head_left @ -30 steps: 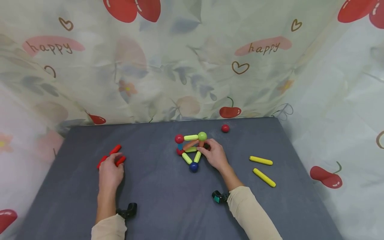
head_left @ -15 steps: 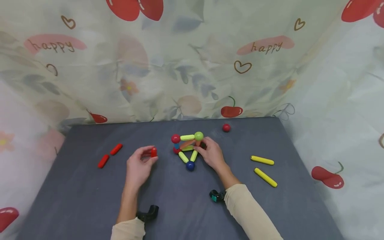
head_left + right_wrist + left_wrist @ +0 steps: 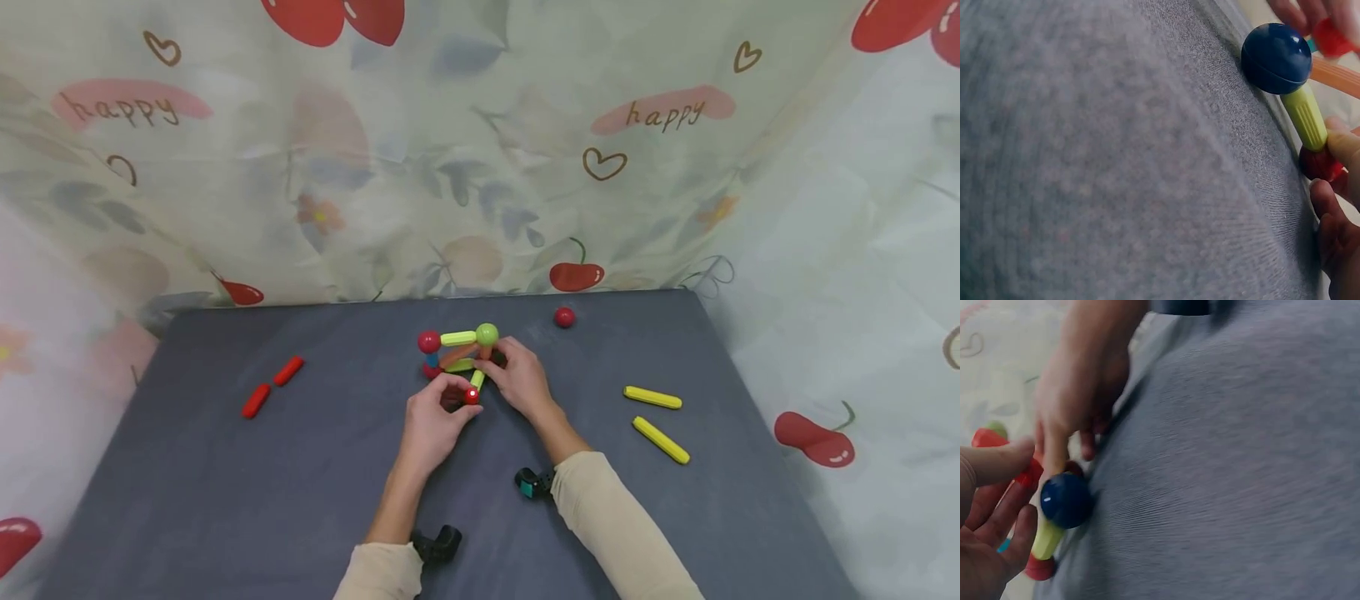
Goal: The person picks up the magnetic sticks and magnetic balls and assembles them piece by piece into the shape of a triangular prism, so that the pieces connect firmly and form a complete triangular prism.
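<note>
My left hand (image 3: 432,422) pinches a short red building stick (image 3: 472,396) between thumb and fingers, upright over the near corner of a ball-and-stick frame. The dark blue ball (image 3: 1276,58) at that corner is hidden in the head view but shows in both wrist views, apart from the red stick. The frame has a green ball (image 3: 487,334) and a red ball (image 3: 429,342) on top, joined by a yellow-green stick (image 3: 458,338). My right hand (image 3: 522,383) grips the frame's right corner low down, fingers around a lower red ball (image 3: 1320,164).
Two red sticks (image 3: 257,401) lie on the dark cloth (image 3: 225,500) at the left. Two longer yellow sticks (image 3: 661,440) lie at the right. A loose red ball (image 3: 565,317) sits near the back edge, before a patterned curtain (image 3: 480,167).
My left hand has picked up one of the red sticks at the left and carried it right to the frame. My right hand keeps its grip while the frame shifts slightly left.
</note>
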`<state>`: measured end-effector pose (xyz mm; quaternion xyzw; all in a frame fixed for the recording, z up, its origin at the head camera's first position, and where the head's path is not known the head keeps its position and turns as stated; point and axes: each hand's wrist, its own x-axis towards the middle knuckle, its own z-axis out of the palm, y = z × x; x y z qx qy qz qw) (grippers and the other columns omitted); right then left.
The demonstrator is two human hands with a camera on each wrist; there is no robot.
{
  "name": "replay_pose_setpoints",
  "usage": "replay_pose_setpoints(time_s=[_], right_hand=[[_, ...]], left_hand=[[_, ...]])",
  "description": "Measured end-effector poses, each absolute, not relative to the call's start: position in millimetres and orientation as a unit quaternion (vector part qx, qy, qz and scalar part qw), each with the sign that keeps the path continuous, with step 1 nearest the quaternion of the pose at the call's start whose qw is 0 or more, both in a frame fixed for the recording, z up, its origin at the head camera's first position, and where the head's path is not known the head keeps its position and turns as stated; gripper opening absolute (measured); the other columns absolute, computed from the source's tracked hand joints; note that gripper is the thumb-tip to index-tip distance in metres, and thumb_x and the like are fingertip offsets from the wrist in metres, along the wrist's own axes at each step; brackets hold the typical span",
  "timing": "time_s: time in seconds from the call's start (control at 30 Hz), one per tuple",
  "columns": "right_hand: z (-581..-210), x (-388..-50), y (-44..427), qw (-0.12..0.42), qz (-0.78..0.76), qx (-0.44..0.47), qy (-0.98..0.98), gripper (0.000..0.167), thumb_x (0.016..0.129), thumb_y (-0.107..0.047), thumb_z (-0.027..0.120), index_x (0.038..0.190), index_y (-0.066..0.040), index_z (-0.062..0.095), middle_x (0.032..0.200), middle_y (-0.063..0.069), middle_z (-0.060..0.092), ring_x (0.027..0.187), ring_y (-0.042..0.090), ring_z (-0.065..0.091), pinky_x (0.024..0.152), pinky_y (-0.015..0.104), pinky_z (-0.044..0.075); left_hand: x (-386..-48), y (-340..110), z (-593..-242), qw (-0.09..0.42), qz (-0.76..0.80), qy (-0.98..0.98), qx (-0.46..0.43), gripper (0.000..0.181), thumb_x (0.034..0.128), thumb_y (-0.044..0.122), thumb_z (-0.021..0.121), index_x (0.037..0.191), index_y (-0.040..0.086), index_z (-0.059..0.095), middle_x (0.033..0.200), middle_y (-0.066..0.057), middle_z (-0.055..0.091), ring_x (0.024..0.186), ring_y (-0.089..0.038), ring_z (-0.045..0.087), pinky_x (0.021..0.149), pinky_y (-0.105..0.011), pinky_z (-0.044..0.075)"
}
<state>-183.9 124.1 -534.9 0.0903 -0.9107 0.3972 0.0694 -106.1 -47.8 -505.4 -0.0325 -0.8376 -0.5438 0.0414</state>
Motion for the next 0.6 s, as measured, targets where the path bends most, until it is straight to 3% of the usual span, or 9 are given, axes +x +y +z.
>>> replay_pose_setpoints(time_s=[0.13,0.3,0.43,0.6], right_hand=[[-533.3,-185.6,122.8,0.063,0.403,0.089,-0.909,0.025,0.092,-0.037,0.076,0.105,-0.016,0.071,0.101,0.004,0.067,0.085,0.020,0.061,0.077,0.036,0.050],[-531.6,-184.6,124.6,0.047,0.400,0.096,-0.910,0.025,0.093,-0.037,0.076,0.106,-0.016,0.071,0.103,0.004,0.067,0.088,0.021,0.062,0.079,0.037,0.051],[-527.9,-181.7,134.4,0.030,0.403,0.117,-0.907,0.030,0.094,-0.036,0.074,0.116,-0.015,0.070,0.111,0.004,0.067,0.086,0.017,0.061,0.079,0.033,0.051],[-521.0,-186.9,160.4,0.086,0.400,0.088,-0.908,0.036,0.096,-0.031,0.072,0.128,-0.013,0.068,0.122,0.007,0.063,0.074,0.014,0.058,0.071,0.030,0.051]], left_hand=[[-108.1,-45.2,-507.3,0.031,-0.524,-0.851,-0.031,0.029,0.0809,0.013,0.087,0.103,0.020,0.070,0.098,0.002,0.075,0.091,-0.015,0.072,0.085,-0.038,0.060],[-110.6,-58.7,-503.3,-0.002,-0.527,-0.849,-0.040,0.036,0.0793,0.016,0.089,0.110,0.020,0.070,0.107,0.000,0.074,0.101,-0.020,0.072,0.093,-0.042,0.059],[-119.2,-82.7,-498.1,-0.007,-0.524,-0.852,-0.012,0.038,0.0792,0.020,0.090,0.111,0.017,0.069,0.111,-0.004,0.073,0.107,-0.022,0.071,0.095,-0.043,0.058],[-144.0,-101.8,-499.3,0.025,-0.522,-0.852,0.042,0.049,0.0816,0.022,0.088,0.123,0.013,0.063,0.121,-0.009,0.069,0.113,-0.026,0.067,0.098,-0.045,0.057]])
